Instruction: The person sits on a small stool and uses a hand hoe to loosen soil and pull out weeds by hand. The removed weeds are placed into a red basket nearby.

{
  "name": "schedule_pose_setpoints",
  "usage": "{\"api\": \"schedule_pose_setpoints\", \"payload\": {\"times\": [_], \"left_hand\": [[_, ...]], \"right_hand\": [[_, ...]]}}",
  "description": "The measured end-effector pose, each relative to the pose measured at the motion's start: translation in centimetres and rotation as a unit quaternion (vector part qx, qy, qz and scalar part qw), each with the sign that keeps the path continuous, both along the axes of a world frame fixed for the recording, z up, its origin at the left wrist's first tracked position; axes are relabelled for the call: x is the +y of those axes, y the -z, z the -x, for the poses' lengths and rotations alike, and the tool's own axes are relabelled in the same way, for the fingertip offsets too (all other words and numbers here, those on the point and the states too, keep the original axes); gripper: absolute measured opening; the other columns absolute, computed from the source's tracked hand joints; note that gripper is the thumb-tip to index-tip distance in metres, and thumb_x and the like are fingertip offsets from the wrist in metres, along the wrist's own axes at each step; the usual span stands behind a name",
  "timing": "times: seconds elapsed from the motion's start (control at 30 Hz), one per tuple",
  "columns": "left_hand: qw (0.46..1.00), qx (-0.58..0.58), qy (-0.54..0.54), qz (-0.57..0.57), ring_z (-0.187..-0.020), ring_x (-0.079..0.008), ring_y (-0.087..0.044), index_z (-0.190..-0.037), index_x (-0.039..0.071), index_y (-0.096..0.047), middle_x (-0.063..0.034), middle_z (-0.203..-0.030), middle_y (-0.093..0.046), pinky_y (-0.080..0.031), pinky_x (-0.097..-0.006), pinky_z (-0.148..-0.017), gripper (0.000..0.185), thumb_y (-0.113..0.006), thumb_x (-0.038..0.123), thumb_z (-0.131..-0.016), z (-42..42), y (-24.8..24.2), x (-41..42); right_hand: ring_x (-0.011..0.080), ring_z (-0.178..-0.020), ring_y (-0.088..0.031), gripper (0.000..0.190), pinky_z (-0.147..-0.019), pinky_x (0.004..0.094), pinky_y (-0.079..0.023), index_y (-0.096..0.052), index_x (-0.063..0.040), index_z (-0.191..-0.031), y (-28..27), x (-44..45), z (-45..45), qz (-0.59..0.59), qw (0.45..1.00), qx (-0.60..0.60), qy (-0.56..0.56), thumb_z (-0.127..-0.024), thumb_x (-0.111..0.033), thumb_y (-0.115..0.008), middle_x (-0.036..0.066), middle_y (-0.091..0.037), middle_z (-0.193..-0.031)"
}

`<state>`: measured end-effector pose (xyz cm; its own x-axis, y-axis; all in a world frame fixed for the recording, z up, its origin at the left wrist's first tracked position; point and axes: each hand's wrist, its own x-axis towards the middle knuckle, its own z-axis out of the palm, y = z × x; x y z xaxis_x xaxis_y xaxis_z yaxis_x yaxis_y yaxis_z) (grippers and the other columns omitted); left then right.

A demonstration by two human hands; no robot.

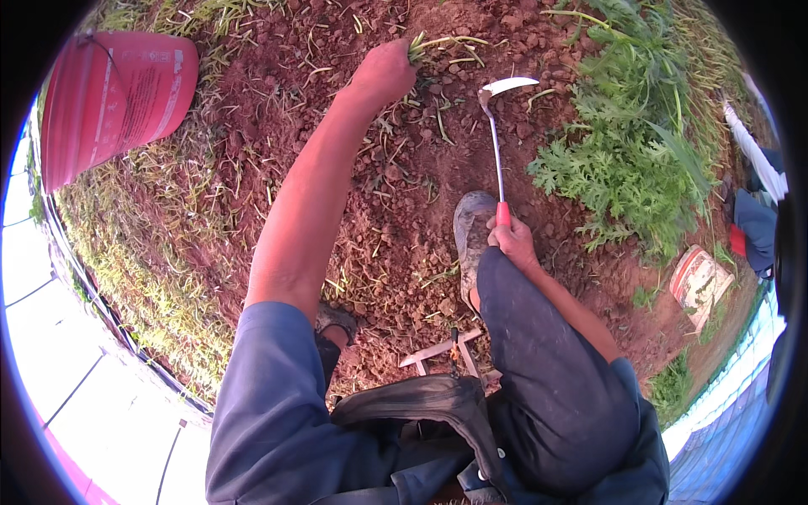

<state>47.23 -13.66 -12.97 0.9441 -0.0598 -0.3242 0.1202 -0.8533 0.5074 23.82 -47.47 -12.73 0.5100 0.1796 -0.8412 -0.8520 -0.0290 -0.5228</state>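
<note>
My left hand (385, 71) is stretched out over reddish-brown soil, its fingers closed around a small bunch of pale green stems (442, 43). Most of the bunch is hidden in the fist. Beside my raised knee, my right hand (514, 243) grips the red handle of a hand sickle (493, 142). Its slim metal shank points away from me, and its curved blade (514, 84) hangs a little to the right of my left hand, apart from it. My muddy shoe (476, 227) stands just left of the handle.
Leafy green plants (631, 145) grow or lie on the right. A dirty white bucket (699, 281) lies tipped near them. At the upper left is a red plastic bucket (120, 95). Cut straw-like stubble (151, 265) covers the left ground. Someone's blue clothing (754, 227) shows at the right rim.
</note>
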Motion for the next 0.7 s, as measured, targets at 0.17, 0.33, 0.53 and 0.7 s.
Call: {"api": "schedule_pose_setpoints", "payload": {"times": [0.17, 0.33, 0.53, 0.7], "left_hand": [[0.998, -0.042, -0.004, -0.045, -0.102, -0.0363, -0.072, -0.111, 0.009, -0.069, -0.0148, -0.104, -0.075, -0.058, -0.0496, -0.085, 0.027, -0.07, 0.032, -0.095, -3.7, -1.5, -6.5], [0.996, 0.02, 0.039, -0.076, -0.106, -0.0331, -0.072, -0.119, 0.015, -0.072, -0.0114, -0.106, -0.074, -0.059, -0.0467, -0.086, 0.033, -0.074, 0.031, -0.09, -4.6, -1.1, -7.8], [0.963, 0.143, -0.121, 0.196, -0.081, -0.0163, -0.061, -0.109, 0.001, -0.067, -0.008, -0.089, -0.063, -0.054, -0.0344, -0.074, 0.024, -0.067, 0.02, -0.095, -0.1, -3.9, 0.3], [0.914, 0.079, -0.292, 0.271, -0.071, -0.0101, -0.053, -0.115, 0.005, -0.069, 0.0005, -0.08, -0.06, -0.044, -0.0287, -0.066, 0.023, -0.067, 0.021, -0.099, 6.6, -5.8, 8.7]], "right_hand": [[0.0066, -0.057, -0.044, 0.011, -0.051, 0.0245, -0.033, -0.061, -0.002, -0.1, -1.2, 0.3, -0.3, -0.005, 1.0, 0.006, 0.017, -0.092, -0.006, -0.054, -0.003, -0.049, -0.069], [0.0064, -0.058, -0.044, 0.011, -0.051, 0.0243, -0.033, -0.06, -0.002, -0.1, -0.8, 0.0, -0.1, -0.01, 1.0, -0.002, 0.016, -0.092, -0.006, -0.054, -0.003, -0.049, -0.07], [0.0062, -0.059, -0.045, 0.011, -0.052, 0.0236, -0.033, -0.061, -0.002, -0.1, -0.4, -0.3, 0.1, -0.018, 0.999, 0.011, 0.043, -0.092, -0.005, -0.055, -0.003, -0.05, -0.072], [0.0063, -0.058, -0.044, 0.011, -0.052, 0.0234, -0.034, -0.062, -0.002, -0.101, 0.3, -0.5, 0.3, -0.009, 1.0, 0.007, 0.017, -0.093, -0.008, -0.056, -0.003, -0.052, -0.071]]}}
